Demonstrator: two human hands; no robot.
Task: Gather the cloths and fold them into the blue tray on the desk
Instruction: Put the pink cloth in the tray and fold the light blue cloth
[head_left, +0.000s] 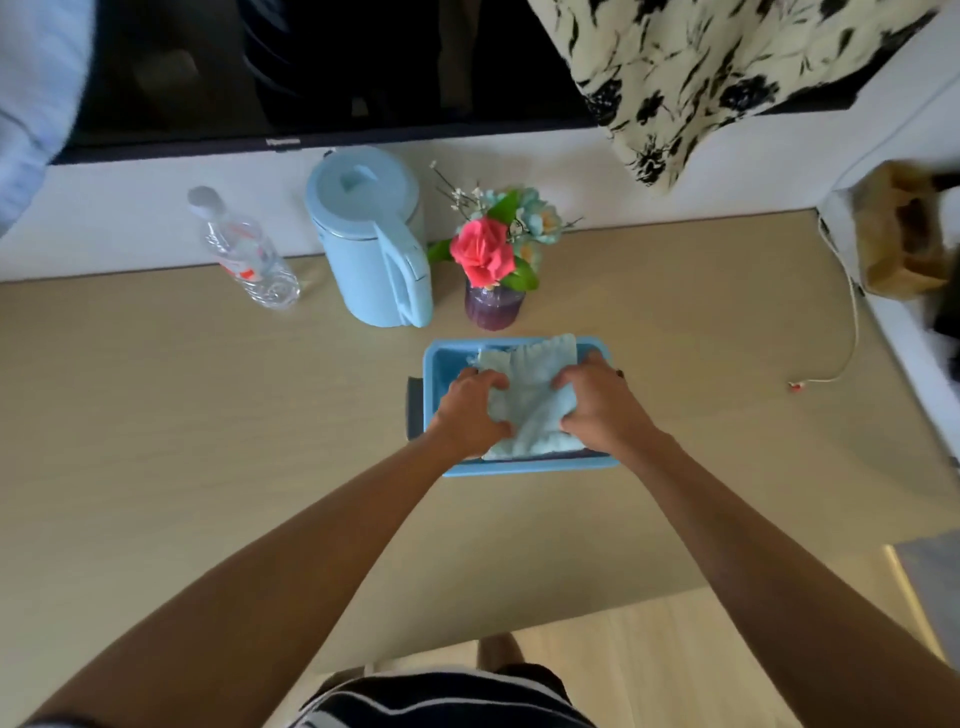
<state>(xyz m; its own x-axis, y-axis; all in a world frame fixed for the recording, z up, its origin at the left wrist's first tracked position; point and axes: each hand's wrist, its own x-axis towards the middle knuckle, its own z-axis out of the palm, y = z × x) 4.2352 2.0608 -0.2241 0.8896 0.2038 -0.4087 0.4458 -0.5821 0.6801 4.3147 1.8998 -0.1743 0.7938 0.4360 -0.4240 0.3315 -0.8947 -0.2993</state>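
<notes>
Beige desk (156, 415): blue tray (441, 364) w/ pale cloth (530, 400) inside, left hand (470, 410) & right hand (597, 402) grip pinching it.

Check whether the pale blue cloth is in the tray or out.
In: the cloth lies inside the blue tray, both hands pressing it.

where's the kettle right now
In the head view the kettle stands at the back of the desk, between the bottle on its left and the flower vase on its right.
</notes>
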